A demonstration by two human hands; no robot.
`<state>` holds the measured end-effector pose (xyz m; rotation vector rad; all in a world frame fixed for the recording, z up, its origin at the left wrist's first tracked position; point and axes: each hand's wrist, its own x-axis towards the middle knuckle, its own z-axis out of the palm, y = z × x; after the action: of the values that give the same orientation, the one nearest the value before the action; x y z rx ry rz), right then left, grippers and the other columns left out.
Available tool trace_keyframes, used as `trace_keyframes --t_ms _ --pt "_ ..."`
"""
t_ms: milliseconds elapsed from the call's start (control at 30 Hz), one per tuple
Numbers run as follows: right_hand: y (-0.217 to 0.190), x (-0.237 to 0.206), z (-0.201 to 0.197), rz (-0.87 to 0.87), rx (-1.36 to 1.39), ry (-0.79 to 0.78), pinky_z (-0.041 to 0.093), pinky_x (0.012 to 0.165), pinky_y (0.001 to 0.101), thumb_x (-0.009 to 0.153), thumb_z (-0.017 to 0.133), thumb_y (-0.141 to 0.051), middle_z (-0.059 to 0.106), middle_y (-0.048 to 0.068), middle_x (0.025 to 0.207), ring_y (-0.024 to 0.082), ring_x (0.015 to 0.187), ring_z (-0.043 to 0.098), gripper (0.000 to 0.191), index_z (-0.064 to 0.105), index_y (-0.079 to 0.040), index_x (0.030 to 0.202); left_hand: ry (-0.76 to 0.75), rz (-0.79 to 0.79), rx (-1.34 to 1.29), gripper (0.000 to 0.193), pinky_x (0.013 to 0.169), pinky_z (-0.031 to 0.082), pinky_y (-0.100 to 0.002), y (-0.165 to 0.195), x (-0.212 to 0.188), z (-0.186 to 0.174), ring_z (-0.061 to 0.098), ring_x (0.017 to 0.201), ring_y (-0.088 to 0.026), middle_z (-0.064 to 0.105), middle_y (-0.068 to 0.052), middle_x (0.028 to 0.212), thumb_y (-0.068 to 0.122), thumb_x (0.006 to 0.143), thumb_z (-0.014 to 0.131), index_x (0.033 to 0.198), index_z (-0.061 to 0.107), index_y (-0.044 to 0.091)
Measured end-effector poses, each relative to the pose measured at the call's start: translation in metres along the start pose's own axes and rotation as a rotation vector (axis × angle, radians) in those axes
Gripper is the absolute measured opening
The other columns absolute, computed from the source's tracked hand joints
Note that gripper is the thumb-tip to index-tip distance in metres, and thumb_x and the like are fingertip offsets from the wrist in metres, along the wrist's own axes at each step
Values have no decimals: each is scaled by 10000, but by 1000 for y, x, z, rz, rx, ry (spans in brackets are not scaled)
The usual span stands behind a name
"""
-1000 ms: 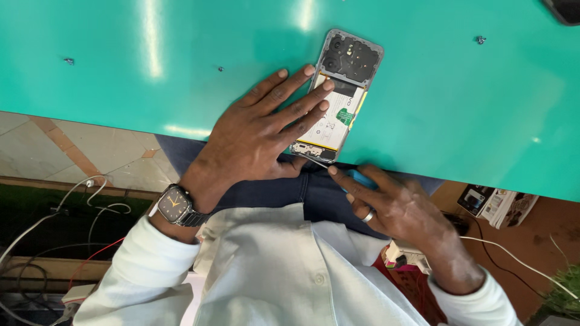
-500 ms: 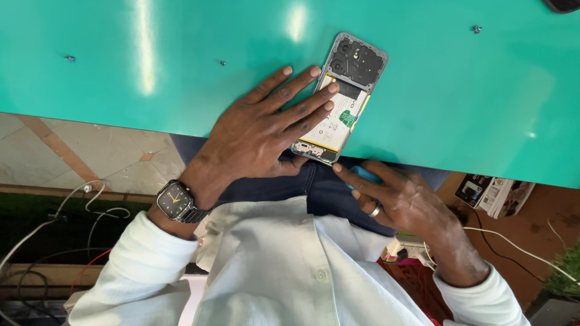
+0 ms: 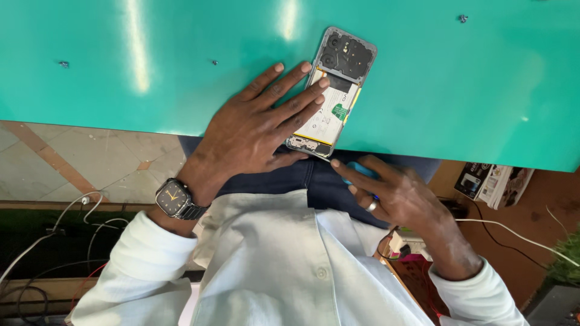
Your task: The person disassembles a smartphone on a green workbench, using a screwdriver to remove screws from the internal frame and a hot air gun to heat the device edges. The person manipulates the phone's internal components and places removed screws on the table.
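Pinning the opened phone (image 3: 333,99) flat, your left hand (image 3: 254,130) is spread; right hand (image 3: 386,190) pinches a blue tool (image 3: 356,172). Fragile internals likely: grip frame edges.

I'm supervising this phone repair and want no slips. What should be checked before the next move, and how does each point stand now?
1. Opened phone lies flat on the green table: ok, though its lower end sits at the table edge.
2. Left hand pins the phone, fingers on the battery: ok.
3. Right hand grips a blue tool below the table edge: ok; tip cannot tell.
4. Loose screws lie away from the hands: ok.
5. Back cover off: ok.
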<state>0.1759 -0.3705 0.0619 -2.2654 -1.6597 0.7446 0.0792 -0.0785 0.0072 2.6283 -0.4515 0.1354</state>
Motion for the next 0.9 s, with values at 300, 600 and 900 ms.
trace_keyframes --t_ms 300,600,900 --pt "6 9 2 -60 6 24 561 503 346 812 735 -92 598 67 970 197 634 609 621 613 -200 1411 3 15 9 896 1300 229 -478 -2 0 2 255 1559 -319 337 -92 1683 553 833 790 1512 545 22" --pt "14 15 3 -133 12 35 543 593 389 802 724 -72 566 42 870 186 650 563 603 646 -191 1388 1 0 13 907 1303 227 -471 -1 -1 4 249 1563 -311 329 -81 1691 563 843 787 1533 537 31" --pt "17 14 3 -129 44 32 532 578 384 794 716 -57 576 63 888 189 665 561 613 640 -173 1392 -25 -16 0 925 1299 227 -469 -2 -1 2 249 1560 -309 324 -74 1689 564 819 796 1533 535 38"
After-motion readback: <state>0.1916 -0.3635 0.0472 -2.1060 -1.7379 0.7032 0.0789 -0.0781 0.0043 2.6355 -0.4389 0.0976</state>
